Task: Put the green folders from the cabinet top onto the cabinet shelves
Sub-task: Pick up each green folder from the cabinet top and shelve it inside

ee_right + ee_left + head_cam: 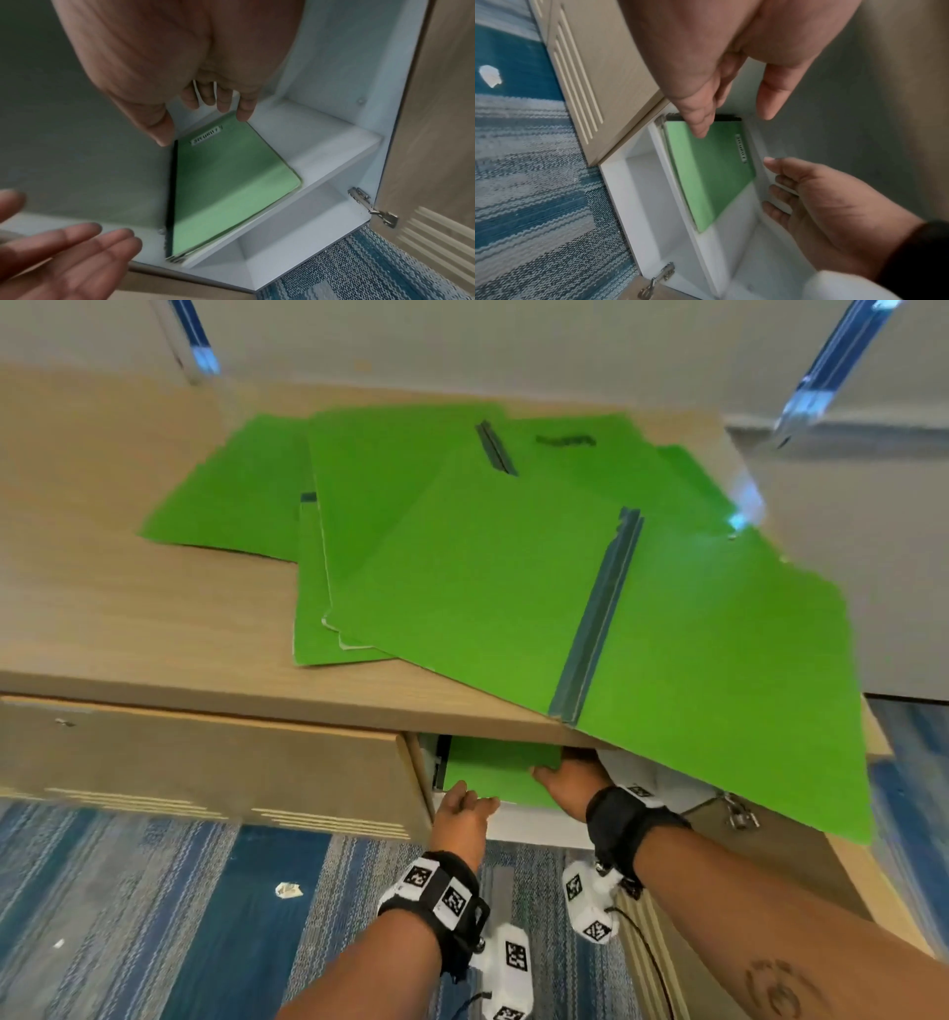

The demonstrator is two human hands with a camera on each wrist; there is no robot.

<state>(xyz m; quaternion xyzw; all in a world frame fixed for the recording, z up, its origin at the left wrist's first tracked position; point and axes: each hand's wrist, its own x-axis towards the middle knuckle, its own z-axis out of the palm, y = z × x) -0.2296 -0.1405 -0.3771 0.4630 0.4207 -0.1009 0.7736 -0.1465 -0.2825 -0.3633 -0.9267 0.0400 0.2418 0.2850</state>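
Several green folders lie spread on the wooden cabinet top; one opened folder overhangs the front right edge. Below, a green folder stack with a white label lies flat on the white shelf, against the compartment's left wall. My left hand hovers at the stack's near edge with straight fingers. My right hand reaches in over the stack, fingers straight, holding nothing. Whether either hand touches the stack is unclear.
The compartment's door stands open to the right on a metal hinge. A closed slatted door is to the left. A lower compartment sits under the shelf. A paper scrap lies on the blue striped carpet.
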